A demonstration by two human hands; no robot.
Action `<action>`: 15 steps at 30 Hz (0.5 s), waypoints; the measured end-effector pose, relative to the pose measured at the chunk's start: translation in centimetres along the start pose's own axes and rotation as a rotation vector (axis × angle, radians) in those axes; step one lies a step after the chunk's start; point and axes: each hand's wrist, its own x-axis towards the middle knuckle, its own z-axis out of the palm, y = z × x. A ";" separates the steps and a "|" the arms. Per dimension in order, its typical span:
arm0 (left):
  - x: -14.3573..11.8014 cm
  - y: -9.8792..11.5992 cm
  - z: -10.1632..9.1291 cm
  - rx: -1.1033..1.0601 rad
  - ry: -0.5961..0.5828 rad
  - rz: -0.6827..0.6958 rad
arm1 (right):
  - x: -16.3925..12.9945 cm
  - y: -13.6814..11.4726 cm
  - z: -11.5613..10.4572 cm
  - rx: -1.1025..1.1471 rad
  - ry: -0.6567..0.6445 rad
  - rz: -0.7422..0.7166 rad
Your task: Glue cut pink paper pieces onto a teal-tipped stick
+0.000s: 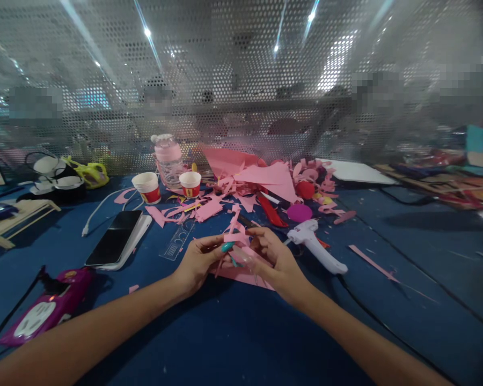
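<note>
At the middle of the blue tabletop (233, 343), the person's two hands meet over a small piece of cut pink paper (238, 239). The left hand (199, 262) is curled, its fingers pinching the paper's lower left part; a teal fingernail shows at the tip. The right hand (273, 257) grips the same paper from the right, thumb and fingers closed on its upper edge. The paper sits between both hands, lifted slightly above a larger flat pink sheet (245, 277) that lies on the tabletop beneath them.

Just right of the right hand lies a white glue gun (316, 246), its cord trailing away toward the near right. Beyond the hands is a heap of pink paper scraps (261, 179), with a red pair of scissors (270, 210) and a round magenta disc (299, 212) near it. A loose pink strip (372, 262) lies well to the right.

To the left of the hands is a clear plastic ruler (179, 241), and beside that a black phone (115, 238) resting on a white slab. Two paper cups (147, 187) stand behind, next to a pink bottle (168, 158). At the near left edge lies a magenta power strip (44, 313). A perforated metal screen (241, 80) closes off the far side of the tabletop.
</note>
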 end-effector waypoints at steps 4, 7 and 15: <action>-0.2 0.0 0.0 0.013 -0.047 -0.015 | 0.7 0.0 -0.5 -0.059 0.113 -0.029; -0.2 0.0 0.0 0.060 -0.066 -0.014 | 1.0 0.2 -0.5 -0.033 0.165 -0.023; -0.4 0.1 0.1 0.261 -0.094 0.149 | 0.9 0.3 -0.6 0.044 0.185 -0.018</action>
